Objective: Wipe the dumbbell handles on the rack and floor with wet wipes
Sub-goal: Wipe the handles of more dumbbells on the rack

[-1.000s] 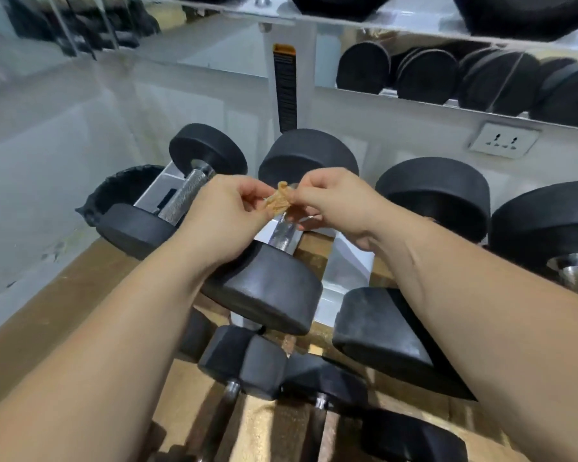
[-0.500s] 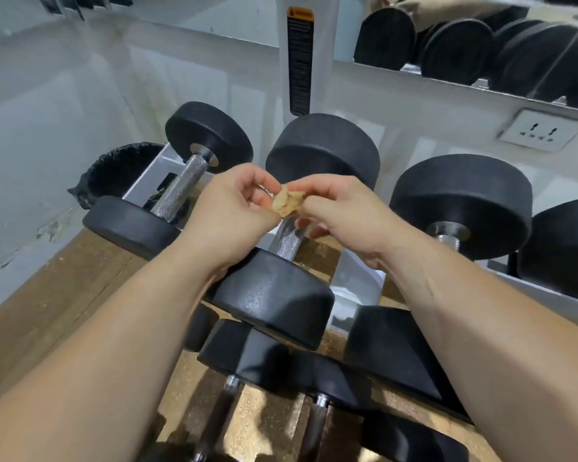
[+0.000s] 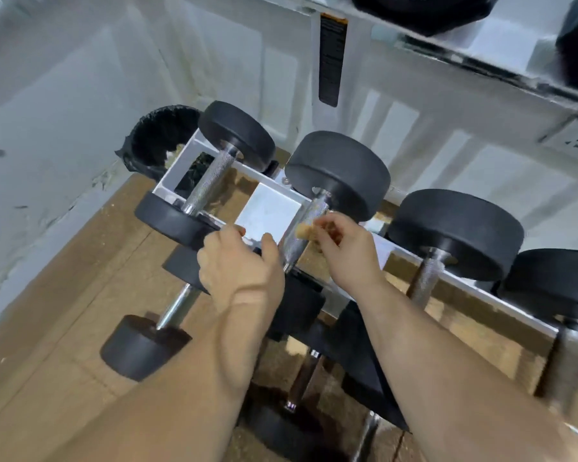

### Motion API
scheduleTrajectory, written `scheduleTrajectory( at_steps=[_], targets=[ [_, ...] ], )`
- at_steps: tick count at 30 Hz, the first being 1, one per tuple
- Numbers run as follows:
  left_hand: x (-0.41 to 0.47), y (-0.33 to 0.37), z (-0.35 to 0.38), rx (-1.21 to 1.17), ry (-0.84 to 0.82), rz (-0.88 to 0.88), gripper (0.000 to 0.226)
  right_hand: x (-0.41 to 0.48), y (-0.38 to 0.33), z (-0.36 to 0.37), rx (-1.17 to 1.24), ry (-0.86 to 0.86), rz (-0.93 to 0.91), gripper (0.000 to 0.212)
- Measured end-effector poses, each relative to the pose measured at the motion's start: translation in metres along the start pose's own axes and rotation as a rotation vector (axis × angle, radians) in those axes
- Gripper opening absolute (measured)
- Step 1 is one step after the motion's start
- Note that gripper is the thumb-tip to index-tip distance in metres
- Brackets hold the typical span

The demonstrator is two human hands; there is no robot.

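Note:
A tan, crumpled wet wipe (image 3: 305,230) is pinched in my right hand (image 3: 346,251) and pressed against the knurled steel handle of the second dumbbell (image 3: 309,213) on the low white rack (image 3: 270,213). My left hand (image 3: 239,265) hovers just left of that handle with its fingers loosely curled and nothing seen in it, and it covers the dumbbell's near end. Left of this, another rack dumbbell (image 3: 209,181) lies with its handle bare. A third rack dumbbell (image 3: 426,278) sits to the right. A floor dumbbell (image 3: 176,308) lies below my left wrist.
A black bin (image 3: 154,138) stands in the corner behind the rack's left end. More floor dumbbells (image 3: 297,388) lie under my forearms on the brown floor. An upper rack shelf (image 3: 481,58) with black weights overhangs, and a wall socket (image 3: 574,145) is at right.
My hands have separated. The left hand let go of the wipe and dropped left; the right hand carried the wipe down onto the second dumbbell's handle. The view tilted further down.

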State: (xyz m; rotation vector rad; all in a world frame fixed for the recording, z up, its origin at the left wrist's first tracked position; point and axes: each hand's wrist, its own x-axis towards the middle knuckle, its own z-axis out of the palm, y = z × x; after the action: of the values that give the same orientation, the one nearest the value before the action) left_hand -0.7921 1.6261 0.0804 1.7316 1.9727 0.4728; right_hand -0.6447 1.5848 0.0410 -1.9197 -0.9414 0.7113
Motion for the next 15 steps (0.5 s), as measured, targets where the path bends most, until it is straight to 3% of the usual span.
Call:
scheduleTrajectory(
  at_steps=[3,5,10,15],
  targets=[
    [0.001,0.007,-0.001,0.100,0.002,-0.085,0.023,0.002,0.001,0.005,-0.068,-0.004,-0.029,0.011],
    [-0.004,0.005,-0.001,0.114,0.010,-0.033,0.022,0.003,0.002,0.006,-0.124,-0.013,-0.062,0.011],
    [-0.002,-0.001,0.005,0.209,-0.009,0.048,0.032,0.005,-0.003,0.008,-0.262,0.031,-0.133,0.002],
    [-0.002,0.001,0.005,0.210,-0.025,0.061,0.035,0.031,-0.012,0.007,-0.383,0.053,-0.294,0.008]
  ],
)
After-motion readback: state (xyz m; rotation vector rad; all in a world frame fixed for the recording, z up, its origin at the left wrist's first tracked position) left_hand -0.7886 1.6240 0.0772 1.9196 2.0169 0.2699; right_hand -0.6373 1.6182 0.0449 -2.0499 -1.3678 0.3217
